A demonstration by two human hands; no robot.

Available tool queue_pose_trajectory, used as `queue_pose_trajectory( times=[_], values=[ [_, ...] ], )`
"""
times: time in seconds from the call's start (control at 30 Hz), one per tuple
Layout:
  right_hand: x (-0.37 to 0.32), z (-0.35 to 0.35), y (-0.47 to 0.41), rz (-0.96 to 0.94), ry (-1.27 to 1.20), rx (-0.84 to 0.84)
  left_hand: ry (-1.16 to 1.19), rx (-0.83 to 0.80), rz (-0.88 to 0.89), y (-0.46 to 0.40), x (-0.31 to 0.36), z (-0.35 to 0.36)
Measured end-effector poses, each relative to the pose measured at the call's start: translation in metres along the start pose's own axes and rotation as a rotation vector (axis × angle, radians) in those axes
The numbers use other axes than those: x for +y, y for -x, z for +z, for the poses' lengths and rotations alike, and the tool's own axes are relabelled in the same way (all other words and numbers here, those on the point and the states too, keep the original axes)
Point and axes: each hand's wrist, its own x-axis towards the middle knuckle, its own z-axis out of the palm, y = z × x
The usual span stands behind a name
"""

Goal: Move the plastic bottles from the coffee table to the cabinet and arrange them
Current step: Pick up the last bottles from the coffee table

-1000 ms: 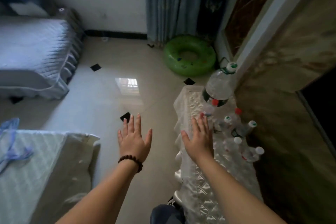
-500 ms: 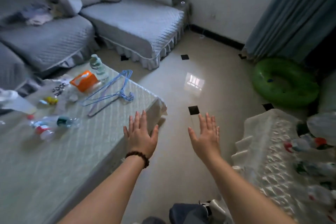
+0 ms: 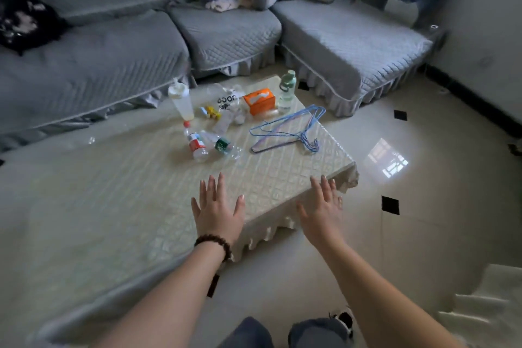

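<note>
The coffee table (image 3: 118, 206), under a pale quilted cover, fills the left and middle of the head view. Two clear plastic bottles lie on it: one with a red label and red cap (image 3: 195, 144), one with a green label (image 3: 224, 145) beside it. A bottle with a green cap (image 3: 287, 89) stands upright near the far corner. A tall clear cup-like bottle (image 3: 180, 100) stands further left. My left hand (image 3: 217, 209) hovers flat and open over the table's near edge. My right hand (image 3: 322, 209) is open beside the table's corner. Both hold nothing. Only a covered corner of the cabinet (image 3: 480, 299) shows at lower right.
An orange tissue box (image 3: 259, 99), a plastic bag (image 3: 226, 99), small yellow items (image 3: 212, 112) and blue wire hangers (image 3: 291, 128) lie on the table. A grey sectional sofa (image 3: 226, 25) wraps behind it. Tiled floor (image 3: 423, 206) stretches to the right.
My view has swung left from the cabinet with its bottles to the coffee table. Both open hands stayed out in front and now reach the table's near edge.
</note>
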Motion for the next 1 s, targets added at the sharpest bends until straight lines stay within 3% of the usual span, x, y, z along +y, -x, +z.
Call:
queue_pose_trajectory(
  times=[0.43, 1.0],
  values=[
    [-0.118, 0.068, -0.049, -0.296, 0.091, -0.221, 0.076, 0.140, -0.291, -0.039, -0.101, -0.050],
    [-0.184, 0.129, -0.256, -0.413, 0.128, -0.341, 0.079, 0.101, -0.397, -0.236, -0.096, -0.025]
  ],
)
